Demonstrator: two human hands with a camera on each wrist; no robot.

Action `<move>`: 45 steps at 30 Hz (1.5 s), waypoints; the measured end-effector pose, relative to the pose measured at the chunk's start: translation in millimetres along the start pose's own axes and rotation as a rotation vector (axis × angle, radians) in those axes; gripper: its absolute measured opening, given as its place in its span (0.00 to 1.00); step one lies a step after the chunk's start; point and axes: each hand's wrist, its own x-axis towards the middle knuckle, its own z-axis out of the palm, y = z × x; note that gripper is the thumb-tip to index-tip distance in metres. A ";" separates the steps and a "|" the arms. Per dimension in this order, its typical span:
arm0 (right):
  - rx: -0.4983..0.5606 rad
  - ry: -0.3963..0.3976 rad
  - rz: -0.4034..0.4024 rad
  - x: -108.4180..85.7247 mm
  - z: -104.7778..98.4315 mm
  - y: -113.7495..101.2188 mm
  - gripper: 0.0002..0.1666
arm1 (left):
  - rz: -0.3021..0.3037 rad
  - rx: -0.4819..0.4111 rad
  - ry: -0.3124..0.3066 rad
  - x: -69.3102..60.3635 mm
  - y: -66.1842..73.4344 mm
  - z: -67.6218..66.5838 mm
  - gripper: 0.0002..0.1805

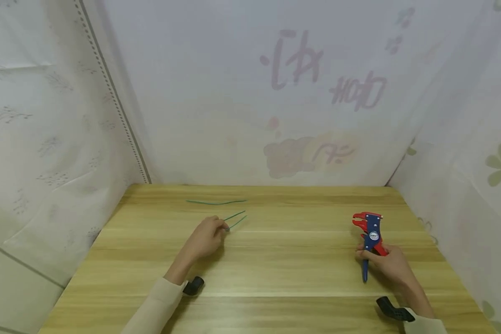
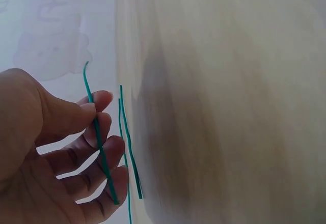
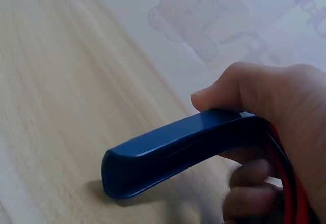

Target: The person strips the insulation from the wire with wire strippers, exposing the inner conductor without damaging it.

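Observation:
My left hand [image 1: 208, 235] pinches a short green wire [image 1: 237, 223] between thumb and fingers, just above the tabletop. In the left wrist view this wire [image 2: 104, 160] crosses the fingers, its upper end bent slightly. Two more green wires lie close by on the table: one wire [image 1: 235, 215] right beside the hand, a longer wire [image 1: 217, 203] farther back. Over at the right, my right hand [image 1: 390, 265] grips a red and blue wire stripper [image 1: 373, 226], its red jaws pointing left. The stripper's blue handle [image 3: 168, 142] sticks out past the thumb; some fingers are hidden behind it.
The wooden table [image 1: 292, 260] has a pale printed curtain [image 1: 217, 93] along its back edge, with more cloth at both sides. Black wrist camera mounts [image 1: 194, 285] sit at both cuffs, low over the tabletop.

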 end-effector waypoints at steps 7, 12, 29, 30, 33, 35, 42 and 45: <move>-0.004 -0.025 0.008 -0.3 4.3 -2.2 0.37 | 0.010 -0.054 0.001 -2.3 5.0 -0.7 0.09; 0.025 -0.039 -0.060 1.0 7.7 -2.4 0.33 | 0.010 -0.065 0.003 -4.2 6.8 -1.1 0.07; 0.509 -0.431 -0.288 13.8 16.3 -2.6 0.29 | 0.007 -0.169 0.021 1.7 8.9 -2.4 0.06; 0.498 -0.428 -0.282 13.8 16.6 -3.6 0.30 | 0.004 -0.171 0.026 1.9 9.7 -2.8 0.06; 0.476 -0.416 -0.276 13.4 17.2 -7.0 0.29 | -0.009 -0.180 0.039 2.2 11.9 -2.8 0.06; 0.483 -0.413 -0.283 13.1 18.2 -8.8 0.27 | -0.015 -0.186 0.050 2.4 13.1 -2.6 0.07; 0.518 -0.408 -0.340 15.0 21.9 -15.1 0.26 | -0.006 -0.203 0.110 4.6 15.7 -2.8 0.08; 0.560 -0.431 -0.379 16.3 23.9 -17.5 0.24 | 0.009 -0.216 0.131 4.9 16.7 -2.9 0.08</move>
